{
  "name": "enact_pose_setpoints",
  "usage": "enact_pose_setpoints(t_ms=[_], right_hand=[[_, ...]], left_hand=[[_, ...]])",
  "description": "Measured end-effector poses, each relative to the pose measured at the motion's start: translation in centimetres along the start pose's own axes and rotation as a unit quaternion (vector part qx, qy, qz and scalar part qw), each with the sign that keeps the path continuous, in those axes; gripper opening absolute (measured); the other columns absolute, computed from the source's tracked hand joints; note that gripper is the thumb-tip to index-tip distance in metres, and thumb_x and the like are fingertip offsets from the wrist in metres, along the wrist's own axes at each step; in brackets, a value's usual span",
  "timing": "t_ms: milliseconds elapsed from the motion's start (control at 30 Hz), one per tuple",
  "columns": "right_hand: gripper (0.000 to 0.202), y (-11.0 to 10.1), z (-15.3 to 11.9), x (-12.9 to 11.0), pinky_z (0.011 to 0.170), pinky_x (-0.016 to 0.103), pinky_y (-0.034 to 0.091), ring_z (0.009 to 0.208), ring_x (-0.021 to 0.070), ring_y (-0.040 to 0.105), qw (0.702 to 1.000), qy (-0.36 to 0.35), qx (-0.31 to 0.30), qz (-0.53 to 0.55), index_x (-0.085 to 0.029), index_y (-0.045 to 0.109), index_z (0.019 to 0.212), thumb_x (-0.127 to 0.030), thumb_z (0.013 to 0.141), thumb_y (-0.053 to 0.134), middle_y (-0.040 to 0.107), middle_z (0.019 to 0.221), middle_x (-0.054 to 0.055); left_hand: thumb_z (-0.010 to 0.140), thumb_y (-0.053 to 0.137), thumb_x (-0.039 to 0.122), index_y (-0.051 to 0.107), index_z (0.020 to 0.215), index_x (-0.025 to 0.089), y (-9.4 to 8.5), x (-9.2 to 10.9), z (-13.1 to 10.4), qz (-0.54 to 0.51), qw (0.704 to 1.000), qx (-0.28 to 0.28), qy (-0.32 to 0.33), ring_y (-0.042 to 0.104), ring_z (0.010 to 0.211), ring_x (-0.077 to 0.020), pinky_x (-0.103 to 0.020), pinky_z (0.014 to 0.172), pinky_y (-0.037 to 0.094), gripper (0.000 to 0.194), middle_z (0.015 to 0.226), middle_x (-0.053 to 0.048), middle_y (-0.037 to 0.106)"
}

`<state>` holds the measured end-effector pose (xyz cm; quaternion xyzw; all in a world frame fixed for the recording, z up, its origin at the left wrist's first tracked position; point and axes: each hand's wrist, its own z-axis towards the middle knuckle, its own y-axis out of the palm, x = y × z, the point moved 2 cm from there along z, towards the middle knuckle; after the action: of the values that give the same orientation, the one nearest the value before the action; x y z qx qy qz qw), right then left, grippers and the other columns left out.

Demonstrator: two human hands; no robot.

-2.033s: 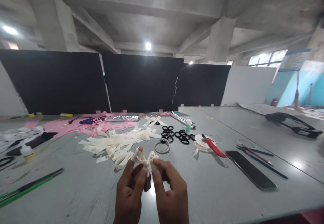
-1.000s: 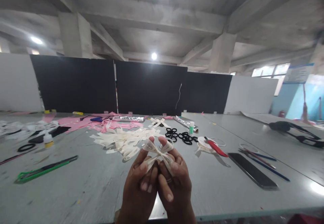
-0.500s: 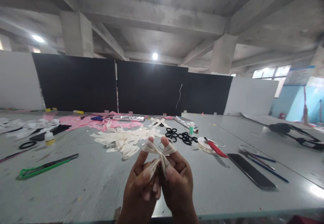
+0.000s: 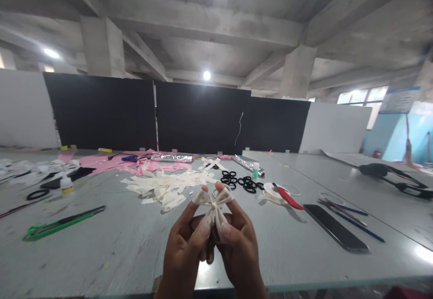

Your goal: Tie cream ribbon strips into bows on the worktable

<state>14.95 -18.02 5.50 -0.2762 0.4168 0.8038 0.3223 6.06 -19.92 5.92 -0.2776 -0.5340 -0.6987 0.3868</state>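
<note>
A cream ribbon bow [image 4: 214, 206] is stretched between my two hands, pinched narrow at its middle. My left hand [image 4: 186, 240] is closed on the left loop and tail, thumb in front and index finger behind the loop. On the other side my right hand [image 4: 238, 240] grips the right loop and tail the same way. The lower fingers of both hands are curled together under the bow and partly hidden. Just beyond the fingertips lies a pile of cream ribbon strips [image 4: 169, 184], with black hair ties [image 4: 229, 179] to its right.
On the left lie a green utility knife [image 4: 64, 222] and a small glue bottle [image 4: 66, 185]. To the right are a ribbon roll [image 4: 272, 190], red-handled tool [image 4: 289, 198], black phone [image 4: 334, 227] and tweezers [image 4: 345, 211]. Pink material [image 4: 111, 161] and a green-labelled bottle [image 4: 255, 171] stand farther back.
The bow's middle now looks tighter and narrower, with a small knot-like centre. My lower fingers have shifted beneath it; both hands stay in nearly the same place.
</note>
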Motion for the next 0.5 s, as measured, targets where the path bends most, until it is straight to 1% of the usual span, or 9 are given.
enact_pose_setpoints(t_ms=[100,133,200,233,300,333,400,500], right_hand=[[0.063,-0.2,0.0,-0.2,0.035,0.021,0.043,0.039,0.0082,0.045,0.996,-0.019,0.059,-0.065,-0.014,0.046,0.133,-0.037,0.077,0.063,0.052,0.056,-0.003],[0.061,-0.2,0.0,-0.3,0.034,0.02,0.041,0.039,0.0077,0.044,0.994,-0.019,0.066,-0.079,-0.013,0.047,0.132,-0.036,0.078,0.063,0.052,0.056,-0.003],[0.06,-0.1,-0.2,-0.6,0.033,0.018,0.039,0.039,0.0073,0.044,0.994,-0.009,0.051,-0.095,-0.014,0.046,0.133,-0.035,0.079,0.062,0.052,0.057,-0.003],[0.061,0.0,-0.3,-0.8,0.033,0.018,0.039,0.039,0.0071,0.044,0.994,-0.002,0.037,-0.1,-0.015,0.045,0.134,-0.034,0.079,0.062,0.052,0.056,-0.003],[0.062,0.2,-0.5,-1.0,0.032,0.016,0.037,0.038,0.0062,0.043,0.994,0.009,0.019,-0.107,-0.016,0.043,0.135,-0.034,0.079,0.063,0.051,0.056,-0.004],[0.063,0.3,-0.7,-1.1,0.032,0.016,0.037,0.038,0.0057,0.042,0.994,0.012,0.019,-0.109,-0.017,0.043,0.136,-0.033,0.079,0.063,0.051,0.055,-0.004],[0.064,0.3,-0.8,-1.0,0.031,0.016,0.035,0.037,0.0051,0.038,0.994,0.017,0.029,-0.106,-0.018,0.043,0.136,-0.034,0.078,0.064,0.048,0.053,-0.005],[0.064,0.4,-0.7,-0.6,0.029,0.016,0.033,0.035,0.0054,0.036,0.996,0.012,0.058,-0.069,-0.018,0.045,0.134,-0.037,0.077,0.065,0.045,0.052,-0.006]], left_hand=[[0.072,0.065,0.03,0.04,0.139,0.017,-0.6,-0.5,0.2,0.016,1.0,-0.008,0.012,0.044,0.045,-0.0078,-0.018,0.042,0.036,0.072,0.054,0.002,0.051],[0.072,0.065,0.029,0.042,0.137,0.016,-0.7,-0.7,0.2,0.014,1.0,-0.018,0.012,0.045,0.047,-0.0083,-0.018,0.042,0.036,0.07,0.055,0.001,0.053],[0.072,0.063,0.029,0.049,0.132,0.017,-1.0,-0.8,0.3,0.009,0.999,-0.034,0.018,0.045,0.047,-0.0087,-0.019,0.042,0.037,0.063,0.057,0.0,0.054],[0.071,0.064,0.029,0.054,0.127,0.018,-1.1,-0.8,0.4,0.011,0.999,-0.034,0.026,0.044,0.047,-0.0086,-0.019,0.041,0.038,0.058,0.059,0.0,0.055],[0.071,0.066,0.03,0.062,0.116,0.017,-1.1,-0.7,0.4,0.024,0.999,-0.018,0.042,0.044,0.049,-0.0086,-0.019,0.041,0.039,0.047,0.062,-0.001,0.056],[0.071,0.067,0.031,0.064,0.112,0.017,-0.9,-0.6,0.4,0.031,0.998,-0.009,0.046,0.044,0.05,-0.0088,-0.019,0.04,0.04,0.044,0.062,-0.001,0.056],[0.072,0.067,0.032,0.062,0.114,0.018,-0.5,-0.5,0.2,0.028,0.999,-0.001,0.036,0.044,0.049,-0.0087,-0.018,0.039,0.04,0.044,0.06,0.001,0.053],[0.075,0.066,0.033,0.052,0.127,0.019,0.2,-0.6,-0.1,-0.019,1.0,-0.005,0.001,0.038,0.042,-0.0059,-0.017,0.038,0.038,0.056,0.054,0.005,0.047]])
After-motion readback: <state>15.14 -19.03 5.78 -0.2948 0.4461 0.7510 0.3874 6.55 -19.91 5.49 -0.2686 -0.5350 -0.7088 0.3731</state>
